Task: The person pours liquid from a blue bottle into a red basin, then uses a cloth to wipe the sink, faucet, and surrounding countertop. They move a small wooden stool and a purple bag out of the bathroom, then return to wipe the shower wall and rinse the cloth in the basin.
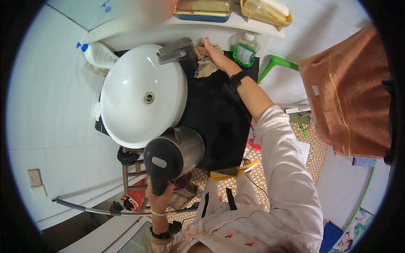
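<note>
My left hand (159,198) is closed round the black handle of an electric kettle (192,147). The kettle has a steel body and a black top, and is at the near end of the black counter (217,114), in front of the sink rim (105,90). Whether its base touches the counter is hidden. At the far end, my right hand (215,55) presses on a crumpled beige cloth (205,69) beside the dark faucet (177,50). Its thumb points up, and the other fingers are partly hidden against the cloth.
A bottle of green liquid (244,52) stands right of the cloth. Another bottle (99,55), white with a blue top, is left of the sink. Above runs a shelf (236,27) with boxes. A brown towel (354,92) hangs at right; a yellow dustpan-like thing (236,170) is below the counter.
</note>
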A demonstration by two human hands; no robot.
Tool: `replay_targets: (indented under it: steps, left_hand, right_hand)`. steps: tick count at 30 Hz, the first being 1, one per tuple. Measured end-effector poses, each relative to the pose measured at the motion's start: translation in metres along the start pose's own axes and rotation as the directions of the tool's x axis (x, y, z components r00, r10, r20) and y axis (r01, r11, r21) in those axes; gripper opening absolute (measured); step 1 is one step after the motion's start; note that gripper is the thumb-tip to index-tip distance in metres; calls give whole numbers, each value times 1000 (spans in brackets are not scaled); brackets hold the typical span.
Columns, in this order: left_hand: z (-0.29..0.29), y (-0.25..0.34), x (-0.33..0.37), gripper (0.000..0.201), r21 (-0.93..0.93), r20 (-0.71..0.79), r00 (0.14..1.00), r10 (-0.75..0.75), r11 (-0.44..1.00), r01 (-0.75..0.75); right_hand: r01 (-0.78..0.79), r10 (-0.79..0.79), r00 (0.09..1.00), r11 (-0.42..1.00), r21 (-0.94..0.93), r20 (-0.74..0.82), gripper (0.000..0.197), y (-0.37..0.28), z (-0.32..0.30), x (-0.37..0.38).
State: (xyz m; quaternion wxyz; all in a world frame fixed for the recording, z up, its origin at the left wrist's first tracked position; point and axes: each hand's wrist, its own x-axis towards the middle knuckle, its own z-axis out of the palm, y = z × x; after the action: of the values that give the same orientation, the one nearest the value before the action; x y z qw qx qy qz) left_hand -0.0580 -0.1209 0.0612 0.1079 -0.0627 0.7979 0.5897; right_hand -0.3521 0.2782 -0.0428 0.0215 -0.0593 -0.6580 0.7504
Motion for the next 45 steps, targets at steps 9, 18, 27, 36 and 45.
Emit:
replay_targets:
  steps: [9, 18, 27, 36, 45]
  left_hand:
    - [-4, -12, 1, 42, 147, -33, 990, 139, 980, -133]
    - [4, -21, -2, 44, 105, -179, 975, 134, 988, -117]
    - [-3, -23, 2, 31, 73, -55, 997, 56, 996, -51]
    - [0, -11, 3, 25, 34, -7, 1000, 30, 999, -30]
    - [3, -7, 3, 25, -6, -12, 998, 59, 998, -59]
  right_hand:
    - [-143, 124, 982, 981, 134, 141, 77, 15, 14, 94]
    - [-191, 206, 976, 966, -177, 71, 60, -10, 9, 66]
    - [92, 20, 992, 577, -812, 127, 50, 26, 0, 15]
    - [364, -228, 929, 704, -610, 291, 48, 45, 51, -72]
    - [198, -46, 979, 437, -877, 198, 40, 22, 73, -62]
